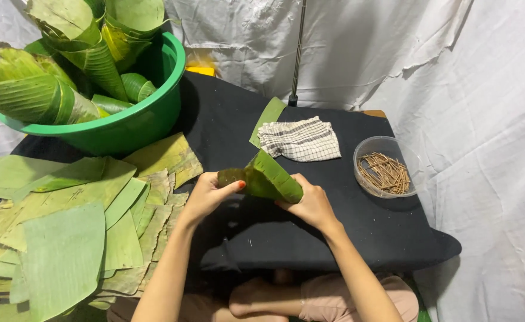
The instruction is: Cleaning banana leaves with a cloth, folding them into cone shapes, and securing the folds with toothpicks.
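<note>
**Me:** Fingers (227,189) of my left hand (206,197) are closed on the narrow end of the leaf cone (262,179), thumb on top; my right hand (311,206) wraps the wide end from below. Both grips are snug, so I judge the roll can't spring open.

**You:** Where is it, exactly?

**Me:** Lifted just above the table (346,238), about the middle, tip pointing left, mouth toward the far edge.

**You:** Why are the flat leaves on your left?

**Me:** That pile (65,238) spills over the left edge, near my left hand. Rolled ones stand in the green tub (149,116) at the far-left corner, well apart from the flat ones.

**You:** And on the right?

**Me:** 1 clear bowl of sticks (385,170) sits near the right edge, close to my right hand. 1 checked cloth (299,140) lies past the cone toward the far edge, partly over 1 leaf strip (266,119).
</note>
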